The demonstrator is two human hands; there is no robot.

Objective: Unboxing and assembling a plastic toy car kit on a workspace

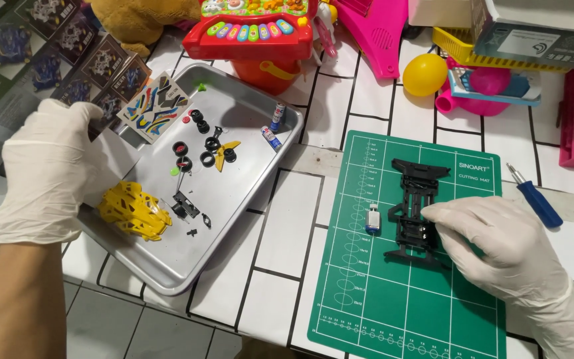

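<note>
Gloves covered both hands. Nearest the camera at four o'clock, the right hand point(499, 249) rested on the green cutting mat point(380, 292), its fingers pinched together on the lower right side of the black toy-car chassis point(414, 206). That chassis lay with its long axis running from six to twelve o'clock, and a small motor point(372, 219) sat just beside it at nine o'clock. At nine o'clock in the view, the left hand point(48, 166) was well apart from the chassis, fingers curled over the left rim of the metal tray point(247, 193); whether it gripped anything could not be told. In the tray lay a yellow car body point(134, 211), black tyres point(204, 149) and two small batteries point(274, 126). A blue-handled screwdriver point(536, 198) lay at two o'clock from the right hand. Farther off at twelve o'clock stood a red toy keyboard point(250, 30) and a yellow ball point(424, 73).
</note>
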